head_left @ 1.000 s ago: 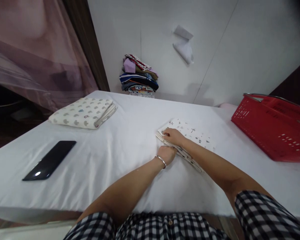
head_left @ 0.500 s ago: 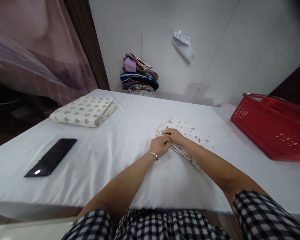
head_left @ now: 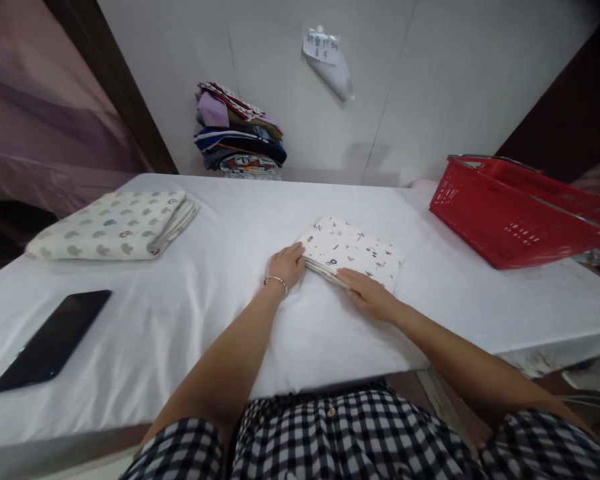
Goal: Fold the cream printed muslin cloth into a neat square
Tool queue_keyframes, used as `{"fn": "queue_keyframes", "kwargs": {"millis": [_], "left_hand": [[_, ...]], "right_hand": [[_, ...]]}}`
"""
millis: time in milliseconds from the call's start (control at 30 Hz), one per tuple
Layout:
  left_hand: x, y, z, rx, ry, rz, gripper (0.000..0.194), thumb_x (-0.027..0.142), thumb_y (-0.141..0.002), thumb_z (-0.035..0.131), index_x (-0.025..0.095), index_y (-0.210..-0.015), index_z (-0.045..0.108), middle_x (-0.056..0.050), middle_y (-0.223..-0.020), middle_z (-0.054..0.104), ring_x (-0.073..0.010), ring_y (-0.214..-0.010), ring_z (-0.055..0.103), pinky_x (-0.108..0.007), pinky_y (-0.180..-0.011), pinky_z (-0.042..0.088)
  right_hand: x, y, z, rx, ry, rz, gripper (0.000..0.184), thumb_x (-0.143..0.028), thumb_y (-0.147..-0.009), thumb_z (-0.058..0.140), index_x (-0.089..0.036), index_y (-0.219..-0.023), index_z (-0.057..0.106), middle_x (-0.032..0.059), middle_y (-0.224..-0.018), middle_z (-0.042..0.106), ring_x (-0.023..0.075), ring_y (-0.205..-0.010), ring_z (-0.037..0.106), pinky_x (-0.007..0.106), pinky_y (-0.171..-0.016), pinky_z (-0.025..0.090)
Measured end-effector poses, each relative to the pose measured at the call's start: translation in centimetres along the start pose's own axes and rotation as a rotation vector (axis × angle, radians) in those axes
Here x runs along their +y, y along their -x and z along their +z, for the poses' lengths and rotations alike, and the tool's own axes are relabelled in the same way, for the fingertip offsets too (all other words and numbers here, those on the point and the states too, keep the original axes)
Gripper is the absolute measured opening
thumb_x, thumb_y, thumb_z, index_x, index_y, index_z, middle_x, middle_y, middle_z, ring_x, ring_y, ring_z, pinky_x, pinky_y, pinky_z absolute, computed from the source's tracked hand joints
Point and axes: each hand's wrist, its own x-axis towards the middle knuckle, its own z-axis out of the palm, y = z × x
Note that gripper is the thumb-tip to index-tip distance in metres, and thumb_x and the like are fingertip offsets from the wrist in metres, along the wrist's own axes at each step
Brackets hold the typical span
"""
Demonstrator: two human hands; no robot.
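A folded white cloth with small dark prints lies in front of me, its layered edge facing my body. At its left corner rests my left hand, a bracelet on the wrist, fingers stretched out against the fabric and not closed round it. My right hand lies along the near edge, fingers extended flat on the cloth and open. The undersides of both hands are hidden.
A white-covered table carries a folded cream cloth with grey mushroom-like prints, a black phone and, at right, a red basket. Behind stands a stack of folded fabrics. A paper note hangs on the wall.
My hands were together at the cloth's left end; they have moved apart, the right one sliding along the near edge. The cloth's edge layers now look closer together. The view has shifted.
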Motion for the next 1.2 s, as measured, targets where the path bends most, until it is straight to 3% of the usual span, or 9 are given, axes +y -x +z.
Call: {"fn": "queue_keyframes", "kwargs": {"millis": [233, 433, 500, 600, 700, 767, 933, 1067, 1200], "left_hand": [[0.2, -0.2, -0.2, 0.030, 0.035, -0.019, 0.037, 0.045, -0.086, 0.038, 0.029, -0.113, 0.058, 0.005, -0.132, 0.048, -0.0182, -0.119, 0.045, -0.034, -0.101, 0.034], [0.0, -0.1, -0.1, 0.058, 0.035, 0.014, 0.036, 0.044, -0.086, 0.040, 0.027, -0.113, 0.058, 0.003, -0.132, 0.048, -0.0179, -0.118, 0.046, -0.034, -0.102, 0.034], [-0.2, -0.2, -0.1, 0.067, 0.046, 0.026, 0.037, 0.043, -0.086, 0.040, 0.027, -0.113, 0.058, 0.003, -0.132, 0.049, -0.0176, -0.118, 0.046, -0.033, -0.103, 0.033], [0.0, -0.3, -0.1, 0.090, 0.028, 0.030, 0.040, 0.043, -0.085, 0.040, 0.023, -0.115, 0.058, -0.001, -0.131, 0.049, -0.0195, -0.121, 0.043, -0.035, -0.103, 0.032], [1.5, 0.1, -0.3, 0.119, -0.075, 0.120, 0.047, 0.047, -0.084, 0.042, 0.021, -0.121, 0.053, -0.005, -0.134, 0.046, -0.0248, -0.129, 0.032, -0.043, -0.105, 0.028], [3.1, 0.8, -0.4, 0.090, -0.145, 0.284, 0.052, 0.050, -0.082, 0.044, 0.022, -0.126, 0.048, -0.005, -0.137, 0.042, -0.0264, -0.131, 0.028, -0.048, -0.106, 0.022], [6.7, 1.9, 0.3, -0.057, -0.236, 0.681, 0.054, 0.048, -0.081, 0.047, 0.027, -0.131, 0.041, -0.004, -0.141, 0.036, -0.0243, -0.132, 0.027, -0.049, -0.109, 0.013], [6.6, 1.4, 1.5, -0.152, -0.261, 0.635, 0.045, 0.039, -0.086, 0.042, 0.029, -0.130, 0.041, -0.002, -0.137, 0.042, -0.0206, -0.127, 0.035, -0.045, -0.107, 0.020], [5.6, 0.8, 2.3, -0.171, -0.249, 0.607, 0.042, 0.035, -0.088, 0.039, 0.030, -0.130, 0.041, 0.000, -0.137, 0.043, -0.0180, -0.128, 0.035, -0.042, -0.107, 0.021]], "right_hand": [[-0.9, 6.5, -0.6, 0.008, 0.177, -0.066, 0.050, -0.016, -0.088, 0.035, -0.020, -0.138, 0.031, 0.0094, -0.141, 0.035, 0.0214, -0.132, 0.026, 0.047, -0.105, 0.029], [-1.0, 9.7, -0.8, 0.054, 0.074, -0.042, 0.043, -0.020, -0.089, 0.038, -0.022, -0.131, 0.042, 0.0063, -0.135, 0.044, 0.0199, -0.130, 0.030, 0.045, -0.106, 0.029], [-0.6, 10.8, -1.0, 0.163, -0.042, 0.061, 0.039, -0.022, -0.088, 0.040, -0.024, -0.125, 0.050, 0.0055, -0.128, 0.052, 0.0193, -0.123, 0.042, 0.042, -0.103, 0.035], [0.7, 11.9, -1.8, 0.379, -0.295, 0.393, 0.027, -0.026, -0.084, 0.048, -0.022, -0.107, 0.062, 0.0058, -0.110, 0.064, 0.0201, -0.105, 0.057, 0.040, -0.095, 0.043], [2.4, 11.7, -3.0, 0.516, -0.694, 0.741, 0.020, -0.024, -0.079, 0.055, -0.018, -0.097, 0.061, 0.0072, -0.096, 0.067, 0.0192, -0.085, 0.064, 0.038, -0.081, 0.051], [3.5, 10.9, -3.8, 0.545, -0.946, 0.894, 0.024, -0.020, -0.076, 0.059, -0.016, -0.100, 0.057, 0.0093, -0.097, 0.066, 0.0181, -0.077, 0.065, 0.035, -0.072, 0.054], [5.6, 7.7, -4.8, 0.502, -1.260, 1.055, 0.027, -0.010, -0.077, 0.058, -0.013, -0.103, 0.049, 0.0103, -0.082, 0.068, 0.0179, -0.067, 0.066, 0.032, -0.061, 0.055], [7.0, 5.6, -4.8, 0.378, -1.324, 1.076, 0.008, -0.012, -0.084, 0.050, -0.010, -0.091, 0.054, 0.0072, -0.067, 0.066, 0.0164, -0.061, 0.065, 0.028, -0.056, 0.055], [7.8, 4.8, -5.0, 0.266, -1.295, 1.120, 0.014, -0.022, -0.086, 0.051, -0.009, -0.082, 0.056, 0.0048, -0.057, 0.062, 0.0149, -0.053, 0.063, 0.024, -0.050, 0.054]]}}
